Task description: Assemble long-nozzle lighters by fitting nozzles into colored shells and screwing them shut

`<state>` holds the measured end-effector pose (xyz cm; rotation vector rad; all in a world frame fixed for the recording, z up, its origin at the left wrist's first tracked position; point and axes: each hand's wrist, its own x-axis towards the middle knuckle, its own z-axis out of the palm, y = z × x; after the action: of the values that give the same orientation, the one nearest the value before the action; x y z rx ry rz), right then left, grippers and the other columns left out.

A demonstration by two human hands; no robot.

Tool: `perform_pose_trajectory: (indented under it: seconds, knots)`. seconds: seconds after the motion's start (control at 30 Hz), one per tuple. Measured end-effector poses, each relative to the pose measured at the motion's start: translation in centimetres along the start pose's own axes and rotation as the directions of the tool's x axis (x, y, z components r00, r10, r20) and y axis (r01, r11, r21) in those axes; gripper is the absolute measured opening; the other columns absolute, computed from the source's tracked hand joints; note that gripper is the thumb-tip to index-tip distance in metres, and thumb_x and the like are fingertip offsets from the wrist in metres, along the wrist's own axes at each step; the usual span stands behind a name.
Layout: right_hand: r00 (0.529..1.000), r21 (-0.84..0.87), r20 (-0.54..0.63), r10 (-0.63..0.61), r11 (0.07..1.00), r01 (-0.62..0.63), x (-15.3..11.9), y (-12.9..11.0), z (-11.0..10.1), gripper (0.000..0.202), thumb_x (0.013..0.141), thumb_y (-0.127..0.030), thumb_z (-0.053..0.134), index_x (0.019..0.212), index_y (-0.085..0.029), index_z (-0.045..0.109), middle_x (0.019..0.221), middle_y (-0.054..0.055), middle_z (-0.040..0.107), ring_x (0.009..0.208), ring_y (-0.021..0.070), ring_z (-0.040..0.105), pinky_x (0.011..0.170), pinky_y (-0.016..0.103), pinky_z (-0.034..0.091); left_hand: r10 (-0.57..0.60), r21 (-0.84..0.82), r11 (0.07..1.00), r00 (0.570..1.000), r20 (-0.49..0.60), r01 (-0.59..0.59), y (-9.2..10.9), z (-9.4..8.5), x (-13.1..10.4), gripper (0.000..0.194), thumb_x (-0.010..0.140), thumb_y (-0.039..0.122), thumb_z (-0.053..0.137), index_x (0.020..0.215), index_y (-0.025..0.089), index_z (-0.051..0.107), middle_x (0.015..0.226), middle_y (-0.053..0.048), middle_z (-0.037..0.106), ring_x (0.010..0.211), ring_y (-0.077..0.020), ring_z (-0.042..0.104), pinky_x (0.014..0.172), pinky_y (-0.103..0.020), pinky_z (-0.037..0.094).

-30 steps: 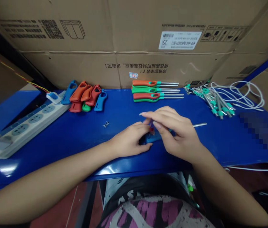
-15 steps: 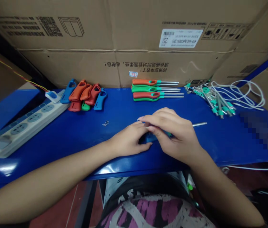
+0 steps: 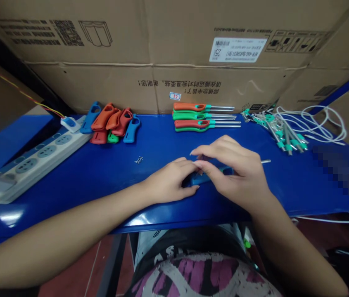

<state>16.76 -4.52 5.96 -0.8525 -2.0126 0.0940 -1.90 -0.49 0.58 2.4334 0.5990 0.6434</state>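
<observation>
Lighter (image 3: 201, 179), blue-bodied with metal tube, lies partly hidden on the table (image 3: 162, 142). Left hand (image 3: 168, 181) has fingers grasping its handle end; right hand (image 3: 240, 175) is curled above, grip undeterminable.

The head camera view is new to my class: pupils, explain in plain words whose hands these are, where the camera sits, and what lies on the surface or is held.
No robot here: a person works with bare hands, seen from a camera on their head. On the blue tabletop are, from the left, a white power strip, a pile of coloured plastic handles, tiny metal screws, handles fitted with metal rods and loose metal rods with green ends. The left hand holds the end of a blue plastic handle; the right hand arches over it, and whatever its fingertips pinch is hidden.
</observation>
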Motion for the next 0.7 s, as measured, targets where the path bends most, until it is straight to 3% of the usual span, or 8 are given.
perform_pose_trajectory:
  seconds: [0.07,0.13,0.23,0.33,0.47,0.57,0.63,0.7]
  knots:
    - [1.000,-0.093,-0.018,-0.026,0.995,0.024,-0.01,0.12,-0.10,0.006,0.093,-0.022,0.065,0.095,-0.022,0.070,0.083,0.003,0.073,0.076,0.0186,0.063,0.076,0.037,0.049,-0.005,0.007,1.000,1.000,-0.002,0.005,0.02,0.01,-0.02,0.024,0.086,0.024,0.068,0.108,0.017,0.061,0.103,-0.007,0.068,0.098,-0.0239,0.062,0.089,-0.041,0.053]
    - [1.000,-0.124,0.010,-0.022,0.992,0.023,-0.06,0.17,-0.14,0.013,0.095,-0.022,0.061,0.105,-0.020,0.070,0.096,0.006,0.074,0.087,0.0211,0.066,0.083,0.039,0.049,-0.012,0.010,1.000,1.000,0.003,0.012,0.04,-0.02,-0.03,0.025,0.086,0.024,0.067,0.109,0.017,0.061,0.105,-0.008,0.068,0.100,-0.0247,0.062,0.090,-0.041,0.052]
    - [0.997,0.041,0.070,0.013,0.999,-0.016,-0.17,0.14,-0.05,0.031,0.099,-0.014,0.048,0.125,-0.020,0.064,0.119,0.009,0.072,0.108,0.0216,0.065,0.092,0.040,0.050,0.001,-0.009,1.000,1.000,0.012,0.000,0.01,-0.04,-0.03,0.026,0.086,0.023,0.067,0.111,0.017,0.061,0.112,-0.009,0.068,0.108,-0.0259,0.061,0.095,-0.042,0.051]
    - [0.999,0.142,0.029,0.021,0.990,-0.025,-0.13,0.09,0.18,0.025,0.098,-0.014,0.053,0.115,-0.022,0.069,0.104,0.005,0.076,0.094,0.0182,0.067,0.085,0.035,0.052,0.010,-0.007,1.000,1.000,-0.006,-0.010,-0.03,0.01,-0.05,0.027,0.085,0.022,0.068,0.111,0.017,0.061,0.111,-0.009,0.068,0.107,-0.0256,0.062,0.094,-0.041,0.051]
    - [0.999,-0.035,-0.040,-0.036,0.999,0.035,0.09,0.08,0.50,0.007,0.093,-0.022,0.065,0.096,-0.022,0.072,0.084,0.003,0.074,0.078,0.0173,0.063,0.079,0.035,0.050,-0.018,0.022,1.000,1.000,-0.008,0.018,0.00,0.06,-0.07,0.027,0.085,0.023,0.068,0.111,0.017,0.062,0.109,-0.009,0.069,0.103,-0.0262,0.063,0.090,-0.041,0.053]
    - [0.998,-0.124,-0.012,-0.059,0.991,0.057,0.15,0.13,0.62,0.013,0.096,-0.025,0.062,0.105,-0.021,0.071,0.094,0.006,0.074,0.087,0.0202,0.065,0.083,0.039,0.049,-0.016,0.019,1.000,1.000,-0.009,0.016,-0.03,0.08,-0.09,0.027,0.086,0.024,0.066,0.112,0.017,0.061,0.108,-0.009,0.069,0.103,-0.0266,0.063,0.090,-0.043,0.054]
    - [0.999,-0.045,0.019,-0.042,0.998,0.043,0.18,0.19,0.61,0.023,0.099,-0.020,0.053,0.115,-0.021,0.068,0.109,0.008,0.074,0.098,0.0216,0.066,0.089,0.041,0.049,0.005,0.010,1.000,1.000,-0.012,-0.005,-0.09,0.12,-0.12,0.027,0.086,0.023,0.066,0.112,0.018,0.061,0.108,-0.009,0.069,0.106,-0.0267,0.063,0.092,-0.044,0.053]
    - [0.999,0.100,0.031,-0.035,0.995,0.032,0.27,0.28,0.55,0.027,0.099,-0.015,0.048,0.117,-0.021,0.068,0.108,0.007,0.074,0.098,0.0198,0.066,0.089,0.039,0.051,0.022,0.007,1.000,1.000,-0.020,-0.022,-0.14,0.16,-0.14,0.027,0.086,0.022,0.066,0.112,0.018,0.061,0.112,-0.009,0.068,0.109,-0.0268,0.062,0.095,-0.044,0.052]
